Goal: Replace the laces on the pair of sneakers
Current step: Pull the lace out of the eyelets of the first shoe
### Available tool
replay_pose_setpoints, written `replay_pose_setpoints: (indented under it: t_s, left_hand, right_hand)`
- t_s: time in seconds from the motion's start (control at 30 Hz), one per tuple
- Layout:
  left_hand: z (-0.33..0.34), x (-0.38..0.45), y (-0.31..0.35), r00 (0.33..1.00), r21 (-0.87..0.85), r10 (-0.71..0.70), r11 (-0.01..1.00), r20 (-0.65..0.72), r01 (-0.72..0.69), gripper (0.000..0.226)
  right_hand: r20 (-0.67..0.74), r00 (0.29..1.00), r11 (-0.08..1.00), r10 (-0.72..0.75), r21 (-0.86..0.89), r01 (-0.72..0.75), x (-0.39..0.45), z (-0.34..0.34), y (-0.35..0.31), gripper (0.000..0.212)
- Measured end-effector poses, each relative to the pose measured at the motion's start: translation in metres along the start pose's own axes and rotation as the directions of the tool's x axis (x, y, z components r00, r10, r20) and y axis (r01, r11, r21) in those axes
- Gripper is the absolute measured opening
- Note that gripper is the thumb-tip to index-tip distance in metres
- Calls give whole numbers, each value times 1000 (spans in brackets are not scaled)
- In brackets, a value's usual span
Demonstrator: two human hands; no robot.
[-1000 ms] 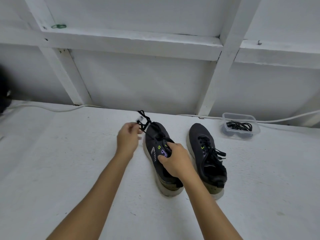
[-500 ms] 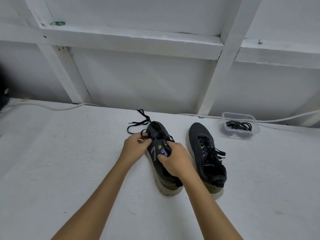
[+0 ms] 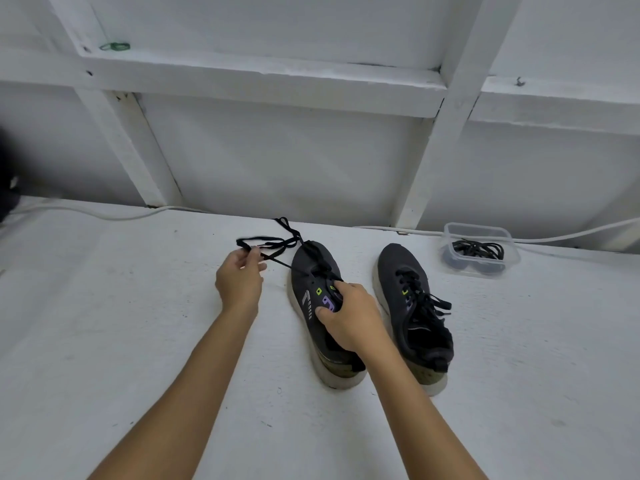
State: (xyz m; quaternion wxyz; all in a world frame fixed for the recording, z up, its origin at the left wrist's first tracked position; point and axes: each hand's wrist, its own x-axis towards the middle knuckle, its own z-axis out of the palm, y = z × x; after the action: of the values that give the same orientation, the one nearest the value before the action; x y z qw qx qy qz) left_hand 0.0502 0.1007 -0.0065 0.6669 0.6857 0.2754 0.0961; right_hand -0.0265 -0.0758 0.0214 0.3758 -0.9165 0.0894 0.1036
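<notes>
The place looks like a plain workroom or makeshift shed rather than a furnished home. A rough white-painted bench runs up to a wall of white boards braced by exposed painted beams, one set diagonally. A white cable trails along the bench's back edge, and a green band lies on a beam ledge.

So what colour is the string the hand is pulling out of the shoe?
Black. The lace shows best in the head view.
</notes>
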Motion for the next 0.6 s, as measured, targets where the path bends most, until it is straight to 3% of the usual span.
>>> replay_pose_setpoints:
  t_s: [0.07, 0.13, 0.23, 0.33, 0.43, 0.53, 0.6]
  left_hand:
    - [0, -2, -1, 981, 90, -86, 993, 177, 71, 22]
    - [3, -9, -2, 918, 226, -155, 971, 364, 74, 27]
    - [8, -18, -4, 877, 291, -52, 951, 477, -102, 30]
    - [14, -22, -4, 880, 400, 159, 845, 447, -355, 27]
    - [20, -18, -5, 876, 420, 230, 807, 424, -416, 17]
    - [18, -13, -1, 961, 191, 110, 968, 253, -161, 16]
    - [14, -10, 0, 992, 72, 13, 997, 124, -23, 17]
  right_hand:
    - [-2, 1000, 1000, 2, -2, -2, 1, 0, 0, 40]
    - [-3, 1000, 1000, 3, -11, -3, 1, 1, 0, 40]
    - [-10, 1000, 1000, 3, -6, -3, 1, 1, 0, 34]
    - [-7, 1000, 1000, 2, -10, -2, 2, 1, -1, 33]
    - [-1, 1000, 1000, 5, -4, -5, 1, 0, -2, 38]
    - [11, 1000, 1000, 7, 2, -7, -1, -2, -2, 45]
    - [18, 1000, 1000, 4, -5, -4, -2, -3, -2, 52]
